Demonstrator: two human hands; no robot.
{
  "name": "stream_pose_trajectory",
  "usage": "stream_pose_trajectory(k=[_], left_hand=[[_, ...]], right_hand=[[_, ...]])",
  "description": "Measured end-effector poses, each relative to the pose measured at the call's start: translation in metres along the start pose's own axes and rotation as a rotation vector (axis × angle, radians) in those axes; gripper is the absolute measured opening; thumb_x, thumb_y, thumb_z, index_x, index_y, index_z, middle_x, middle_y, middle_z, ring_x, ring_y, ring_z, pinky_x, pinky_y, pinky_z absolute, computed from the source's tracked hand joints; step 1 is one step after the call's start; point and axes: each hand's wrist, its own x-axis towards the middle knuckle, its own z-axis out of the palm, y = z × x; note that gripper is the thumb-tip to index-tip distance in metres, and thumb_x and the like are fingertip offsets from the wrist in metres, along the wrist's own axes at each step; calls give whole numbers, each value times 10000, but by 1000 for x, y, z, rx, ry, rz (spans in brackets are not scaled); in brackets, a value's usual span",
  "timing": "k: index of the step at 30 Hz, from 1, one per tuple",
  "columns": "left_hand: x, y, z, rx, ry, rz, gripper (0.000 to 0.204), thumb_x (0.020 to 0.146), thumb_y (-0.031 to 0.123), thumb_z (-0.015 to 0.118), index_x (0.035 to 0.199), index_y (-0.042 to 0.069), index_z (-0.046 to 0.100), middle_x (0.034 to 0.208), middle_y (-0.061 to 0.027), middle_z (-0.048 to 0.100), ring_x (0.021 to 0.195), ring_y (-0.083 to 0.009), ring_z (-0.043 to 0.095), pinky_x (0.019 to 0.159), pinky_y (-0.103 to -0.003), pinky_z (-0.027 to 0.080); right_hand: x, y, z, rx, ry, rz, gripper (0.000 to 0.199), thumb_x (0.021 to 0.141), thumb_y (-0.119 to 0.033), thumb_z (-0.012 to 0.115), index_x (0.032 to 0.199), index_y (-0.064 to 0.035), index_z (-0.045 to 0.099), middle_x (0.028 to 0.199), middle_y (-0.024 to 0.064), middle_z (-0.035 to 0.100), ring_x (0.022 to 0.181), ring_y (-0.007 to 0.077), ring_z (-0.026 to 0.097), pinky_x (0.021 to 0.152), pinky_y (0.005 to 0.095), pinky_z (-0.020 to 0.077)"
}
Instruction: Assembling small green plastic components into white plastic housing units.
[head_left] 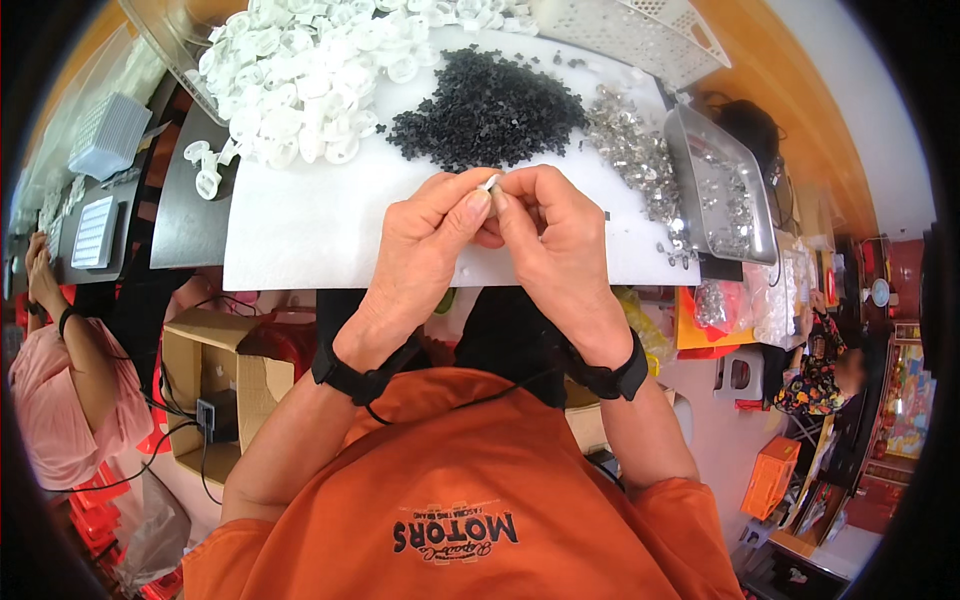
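Together, both hands' (490,245) fingertips pinch a small white part (490,183), grip clamped.

An open brown cardboard box (215,375) stands on the floor below the table's left part, its flaps up, with a small dark device inside. Clear plastic bags (755,305) of small pale and shiny parts lie at the right, just past the table's near corner, over an orange sheet. Lower right, an orange carton (768,475) sits on the floor. At the far right edge hangs a colourful picture panel (908,400), red-framed. A white printed emblem (455,533) marks the person's orange shirt.
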Motion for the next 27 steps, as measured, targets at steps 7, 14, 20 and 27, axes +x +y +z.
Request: stream_pose_trajectory(k=[7,14,20,27], left_hand=[[-4,2,0,71,2,0,284,957,157,493,1147,-32,587,949,-88,565,813,-149,619,724,-261,532],[-3,3,1,77,-2,-21,291,961,166,489,1140,-44,582,971,-97,570,811,-150,624,720,-264,537],[-4,-1,-3,-33,-4,-25,314,969,187,477,1167,-41,564,942,-97,615,824,-144,623,724,-264,536],[-5,5,-1,-9,-58,-103,312,976,183,458,1154,-54,552,927,-106,630,793,-156,640,708,-270,550]], right_hand=[[-4,-2,2,-65,-10,-37,45,828,-10,566,830,15,529,747,166,586,666,328,598,591,379,472],[-2,-1,-1,-60,-21,-11,40,827,-9,566,830,7,529,745,169,581,669,335,595,591,384,472],[-2,-2,4,-207,-18,-130,49,837,-34,574,839,3,542,741,157,581,656,304,597,585,357,472],[-1,-5,-30,-59,-125,136,157,884,-134,596,852,15,557,670,68,580,586,96,527,536,254,439]])
